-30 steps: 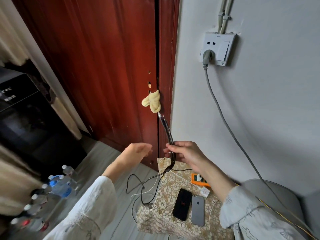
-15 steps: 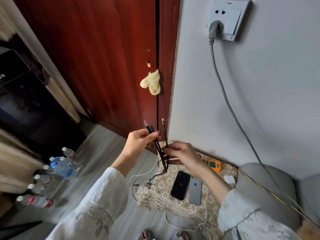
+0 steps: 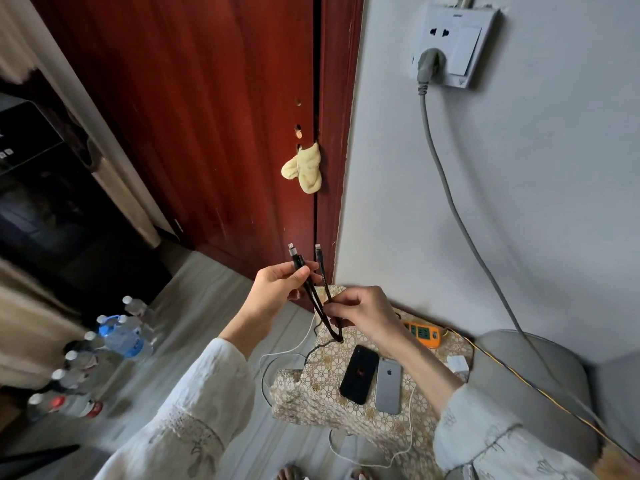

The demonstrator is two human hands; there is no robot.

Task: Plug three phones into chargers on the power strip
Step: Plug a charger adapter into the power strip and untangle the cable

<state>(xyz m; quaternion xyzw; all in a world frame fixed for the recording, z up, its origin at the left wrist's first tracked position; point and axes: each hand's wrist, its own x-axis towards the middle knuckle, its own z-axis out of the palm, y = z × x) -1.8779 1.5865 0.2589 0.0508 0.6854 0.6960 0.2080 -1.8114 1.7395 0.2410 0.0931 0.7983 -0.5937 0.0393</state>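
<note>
A black multi-head charging cable (image 3: pixel 317 299) splits into branches held up over a small patterned table (image 3: pixel 318 400). My left hand (image 3: pixel 277 289) pinches one branch just below its connector. Lower down, my right hand (image 3: pixel 360 311) pinches the branches near where they join. A second connector sticks up free between my hands. On the table lie a black phone (image 3: pixel 359 374) and a grey phone (image 3: pixel 388 386), side by side, backs up. An orange power strip (image 3: pixel 424 333) sits at the table's back by the wall, partly hidden behind my right wrist. A white charger block (image 3: pixel 458 364) lies at the right.
A grey cord (image 3: pixel 460 216) runs from the wall socket (image 3: pixel 453 46) down past a grey round seat (image 3: pixel 533 386). White cables (image 3: pixel 408 434) loop off the table to the floor. Several water bottles (image 3: pixel 114 337) stand on the floor at left. A red door (image 3: pixel 207 116) is straight ahead.
My left hand rose and took hold of one cable branch, spreading it from the other. The right hand came down with the cable to just above the table. The view tilted downward.
</note>
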